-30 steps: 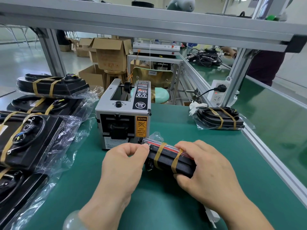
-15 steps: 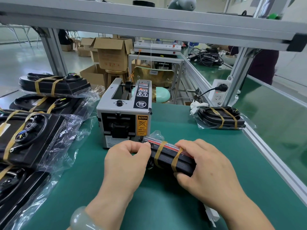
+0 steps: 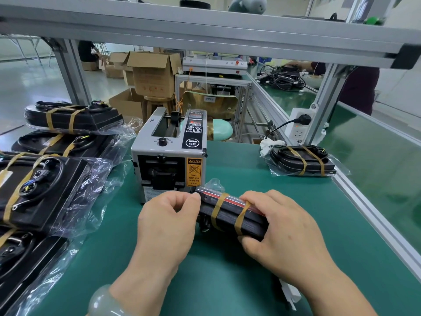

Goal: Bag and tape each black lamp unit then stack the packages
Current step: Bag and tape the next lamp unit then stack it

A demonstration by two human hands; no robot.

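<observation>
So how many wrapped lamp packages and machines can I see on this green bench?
Lamp packages at left: 4
Lamp package at right: 1
Held lamp package, in left hand and right hand: 1
Tape dispenser: 1
Total: 7

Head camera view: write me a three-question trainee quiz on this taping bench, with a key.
1. True or false: only the right hand touches the lamp unit.
2. The single taped package lies on which side of the tape dispenser? A left, B right, C on top.
3. How many tape bands wrap the held lamp unit?
Key: 1 false, the left hand pinches its end too; 2 B; 3 two.
</observation>
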